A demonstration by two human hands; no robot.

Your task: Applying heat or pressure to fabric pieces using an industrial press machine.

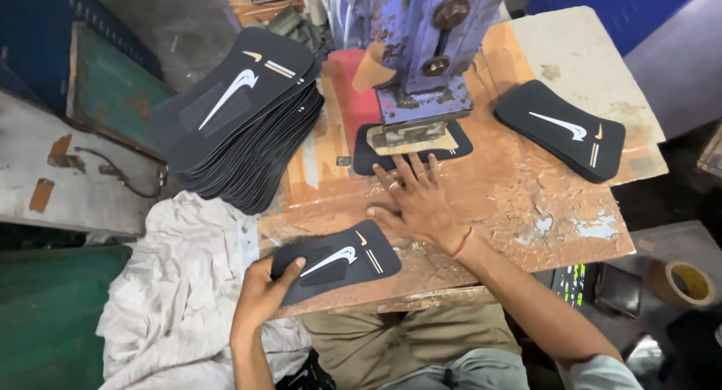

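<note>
My left hand [263, 288] grips the near left edge of a black flat piece [342, 261] with a white curved mark, lying at the front edge of the worn brown table [526, 202]. My right hand [417, 202] lies flat, fingers spread, on the table just in front of the blue press [421, 51]. Under the press head sits another black piece [368, 155] with a tan plate on it; my fingertips almost touch its near edge.
A tall leaning stack of black pieces [241, 112] stands at the table's left. A small stack of the same pieces [560, 128] lies at the right. White crumpled cloth [180, 285] hangs at the left front. A tape roll [686, 282] sits low right.
</note>
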